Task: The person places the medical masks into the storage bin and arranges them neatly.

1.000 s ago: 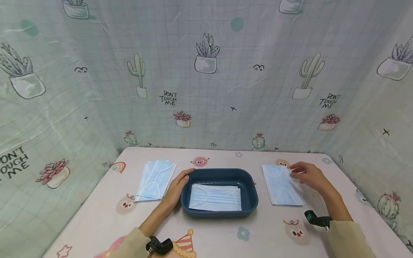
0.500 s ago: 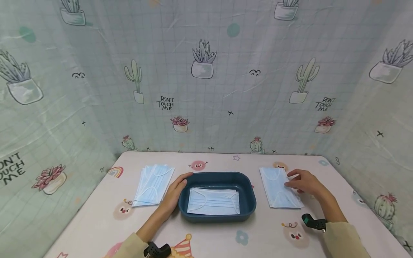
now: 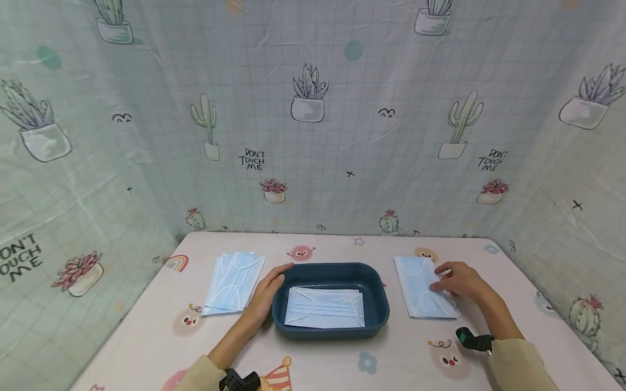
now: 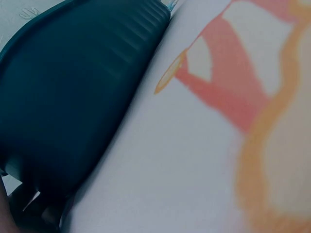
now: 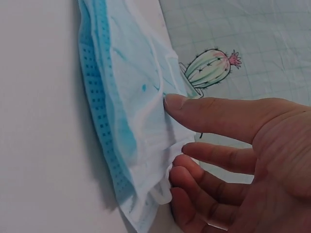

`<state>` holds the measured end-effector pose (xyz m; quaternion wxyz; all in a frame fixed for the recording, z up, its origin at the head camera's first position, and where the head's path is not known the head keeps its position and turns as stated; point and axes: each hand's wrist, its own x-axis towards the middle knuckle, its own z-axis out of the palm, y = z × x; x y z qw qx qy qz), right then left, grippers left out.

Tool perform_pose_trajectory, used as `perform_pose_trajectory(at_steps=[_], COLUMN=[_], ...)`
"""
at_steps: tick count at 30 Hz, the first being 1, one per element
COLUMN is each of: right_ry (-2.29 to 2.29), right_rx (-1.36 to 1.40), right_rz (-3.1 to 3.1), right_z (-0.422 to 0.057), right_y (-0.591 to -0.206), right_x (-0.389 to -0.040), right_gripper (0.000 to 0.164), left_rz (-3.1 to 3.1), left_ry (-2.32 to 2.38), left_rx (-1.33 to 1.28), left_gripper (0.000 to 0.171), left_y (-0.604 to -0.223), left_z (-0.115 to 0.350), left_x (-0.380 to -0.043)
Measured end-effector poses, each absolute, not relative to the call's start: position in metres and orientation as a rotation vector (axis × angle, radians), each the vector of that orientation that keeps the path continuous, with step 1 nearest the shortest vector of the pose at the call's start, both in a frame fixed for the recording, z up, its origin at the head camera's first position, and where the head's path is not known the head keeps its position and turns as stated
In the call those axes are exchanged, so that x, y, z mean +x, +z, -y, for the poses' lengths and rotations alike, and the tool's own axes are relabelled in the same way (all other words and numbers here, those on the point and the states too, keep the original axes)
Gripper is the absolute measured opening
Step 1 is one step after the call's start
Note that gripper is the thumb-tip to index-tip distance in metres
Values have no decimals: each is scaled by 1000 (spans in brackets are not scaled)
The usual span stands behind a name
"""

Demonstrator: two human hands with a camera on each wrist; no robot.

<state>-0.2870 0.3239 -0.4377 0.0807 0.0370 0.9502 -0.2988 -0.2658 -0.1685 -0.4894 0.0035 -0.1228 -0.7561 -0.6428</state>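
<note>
The right hand (image 3: 462, 282) now reaches farther over the mask stack (image 3: 420, 296) right of the blue tub (image 3: 332, 333) — edge within grasp, pinch unconfirmable — while the left hand (image 3: 264, 297), fingers relaxed, rests against the tub's left end.

Soft, even light fills the head view: the tabletop (image 3: 318, 361) is pale and bright, the backdrop (image 3: 313, 146) greyer, with faint sheen along its creases at left. Shadows are weak. The left wrist view is dim, bluish and blurred, the box (image 4: 63, 92) very dark. The right wrist view is muted, a soft shadow edging the masks (image 5: 99, 92).
</note>
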Motion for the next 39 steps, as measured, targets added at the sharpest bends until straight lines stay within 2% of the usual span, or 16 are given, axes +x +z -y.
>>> perform_pose_trajectory(at_steps=[17, 39], right_ry=[-914, -945], right_rx=[144, 191], right_rz=[-2840, -2833], right_z=[-321, -318], right_y=[-445, -447], right_x=[-287, -286], right_gripper=[48, 46], left_rz=[2397, 2386], left_ry=[-1990, -1979], left_rx=[-363, -361], left_gripper=[39, 38], left_y=[-493, -495], left_z=[170, 167], left_x=[-262, -259])
